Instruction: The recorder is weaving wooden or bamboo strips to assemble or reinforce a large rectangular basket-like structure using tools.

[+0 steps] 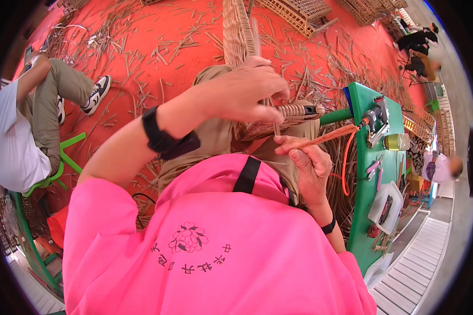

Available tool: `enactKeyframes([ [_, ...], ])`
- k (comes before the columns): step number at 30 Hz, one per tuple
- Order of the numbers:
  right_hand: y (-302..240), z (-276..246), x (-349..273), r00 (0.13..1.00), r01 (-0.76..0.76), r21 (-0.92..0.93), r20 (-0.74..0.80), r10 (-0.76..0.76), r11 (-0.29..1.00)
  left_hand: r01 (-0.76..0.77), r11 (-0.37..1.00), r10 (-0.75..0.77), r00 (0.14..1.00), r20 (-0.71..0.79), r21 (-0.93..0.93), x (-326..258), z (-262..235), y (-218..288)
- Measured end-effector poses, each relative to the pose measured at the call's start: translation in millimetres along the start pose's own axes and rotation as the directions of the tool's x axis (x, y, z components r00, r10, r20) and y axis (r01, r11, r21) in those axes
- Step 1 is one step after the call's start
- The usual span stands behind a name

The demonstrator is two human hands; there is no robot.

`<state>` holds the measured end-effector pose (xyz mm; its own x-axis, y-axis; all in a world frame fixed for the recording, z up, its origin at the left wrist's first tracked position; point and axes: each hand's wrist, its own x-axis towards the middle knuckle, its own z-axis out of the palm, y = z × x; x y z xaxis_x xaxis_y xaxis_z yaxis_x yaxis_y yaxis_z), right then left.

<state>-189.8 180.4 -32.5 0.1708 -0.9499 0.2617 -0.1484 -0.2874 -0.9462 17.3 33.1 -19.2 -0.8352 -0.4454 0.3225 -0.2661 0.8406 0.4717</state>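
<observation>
My left hand (pixel 247 90) is raised over the near end of a woven wicker piece (pixel 239 31), palm down. Motion smears its fingers, so whether they grip anything is unclear. Below and to its right, my right hand (pixel 308 164) pinches a thin flat wicker strip (pixel 276 129) between thumb and finger. That strip runs up toward my left fingertips. Between my legs, next to both hands, lies a bar wrapped in wicker (pixel 294 111) with a dark end. An orange cord or hose (pixel 331 135) stretches from the green table toward my right hand.
To my right stands a green table (pixel 360 210) bearing a metal air tool (pixel 370 118), a roll of yellowish tape (pixel 397 142), scissors (pixel 374 168) and a white tray (pixel 386 207). Cut strips litter the red floor (pixel 178 31). Another person (pixel 29 126) sits at left; wicker baskets (pixel 297 13) lie ahead.
</observation>
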Motion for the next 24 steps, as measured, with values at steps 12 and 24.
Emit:
enactKeyframes([
  [12,-7,-2,7,0.999,-0.018,0.076,0.049,0.014,0.997,0.054,0.976,0.087,0.792,-0.604,0.211,-26,70,5],
  [24,-13,-4,2,0.998,-0.034,0.371,-0.043,0.054,0.928,0.038,0.985,0.085,0.745,-0.661,0.17,-22,78,2],
])
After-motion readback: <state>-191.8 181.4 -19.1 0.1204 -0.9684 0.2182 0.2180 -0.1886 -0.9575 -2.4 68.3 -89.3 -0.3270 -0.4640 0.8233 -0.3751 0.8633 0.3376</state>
